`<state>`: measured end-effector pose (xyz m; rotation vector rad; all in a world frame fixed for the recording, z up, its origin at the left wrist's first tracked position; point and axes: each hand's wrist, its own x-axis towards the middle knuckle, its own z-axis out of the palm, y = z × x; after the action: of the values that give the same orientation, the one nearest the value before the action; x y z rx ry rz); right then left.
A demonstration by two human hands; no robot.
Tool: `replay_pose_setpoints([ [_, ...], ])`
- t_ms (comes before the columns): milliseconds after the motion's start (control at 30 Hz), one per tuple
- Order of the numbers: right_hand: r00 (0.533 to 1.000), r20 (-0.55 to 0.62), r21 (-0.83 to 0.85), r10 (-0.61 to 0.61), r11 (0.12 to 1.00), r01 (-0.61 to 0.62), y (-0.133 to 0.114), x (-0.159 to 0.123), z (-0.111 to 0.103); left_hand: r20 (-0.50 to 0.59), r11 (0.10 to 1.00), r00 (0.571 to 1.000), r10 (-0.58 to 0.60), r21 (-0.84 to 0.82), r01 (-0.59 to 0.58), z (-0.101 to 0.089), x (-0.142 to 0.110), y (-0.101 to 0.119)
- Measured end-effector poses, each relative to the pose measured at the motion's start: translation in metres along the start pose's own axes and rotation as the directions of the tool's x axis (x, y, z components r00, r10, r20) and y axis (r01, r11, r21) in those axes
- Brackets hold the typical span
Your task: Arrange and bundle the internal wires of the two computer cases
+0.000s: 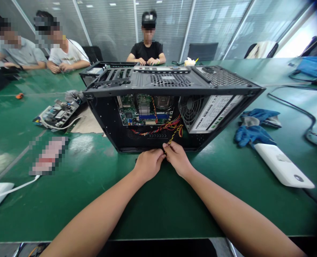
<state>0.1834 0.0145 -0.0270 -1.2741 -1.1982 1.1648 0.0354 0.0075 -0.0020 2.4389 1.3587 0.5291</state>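
Observation:
An open computer case (105, 93) lies on the green table in front of me, its open side facing me. Inside are a motherboard (144, 109), a power supply (212, 114) with a fan, and a bundle of coloured wires (164, 128). A twisted yellow-and-black cable (176, 135) runs out over the case's lower edge. My right hand (176, 157) pinches this cable with thumb and fingertips. Close beside it, my left hand (150, 163) is closed at the cable's near end. What lies between my left fingers is mostly hidden.
Blue work gloves (255, 132) and a white power bank (283, 166) lie to the right. On the left are a blurred phone (50, 155) on a charging cable and a pile of electronic parts (59, 112). Several people sit across the table (94, 207); black cables cross its right side.

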Motion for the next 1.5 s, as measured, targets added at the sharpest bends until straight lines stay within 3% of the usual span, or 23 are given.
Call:
replay_pose_setpoints([
  [1500, 0.999, -0.022, -0.098, -0.044, 0.994, 0.042, -0.0011, -0.0002, -0.0002, -0.043, 0.999, 0.999, 0.005, -0.043, -0.006, 0.0030, 0.0000, -0.0006],
])
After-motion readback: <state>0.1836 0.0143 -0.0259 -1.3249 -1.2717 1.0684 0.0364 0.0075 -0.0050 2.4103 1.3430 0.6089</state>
